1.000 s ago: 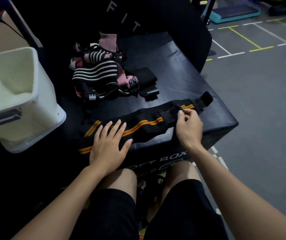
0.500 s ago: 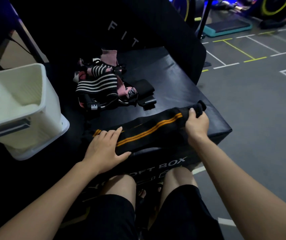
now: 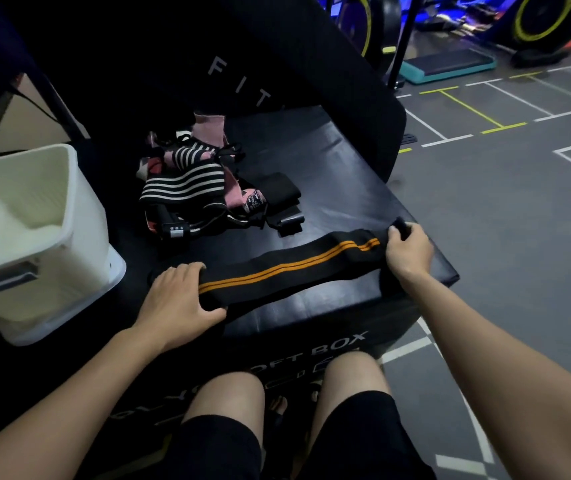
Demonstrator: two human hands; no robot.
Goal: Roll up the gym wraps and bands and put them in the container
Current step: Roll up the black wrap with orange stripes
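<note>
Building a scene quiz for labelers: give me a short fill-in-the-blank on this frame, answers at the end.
1. The black wrap stretched between the hands has two ____ stripes.
2. The right hand grips the wrap's end near the soft box's ____ corner.
3. The container on the person's left is ____ in colour.
4. The left hand holds the wrap's ____ end.

Answers: orange; right; white; left

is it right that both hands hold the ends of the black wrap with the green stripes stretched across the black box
Not quite: the stripes are orange, not green, as the head view shows. The rest holds: the left hand and right hand hold the ends of the black wrap, stretched across the black box.
</note>
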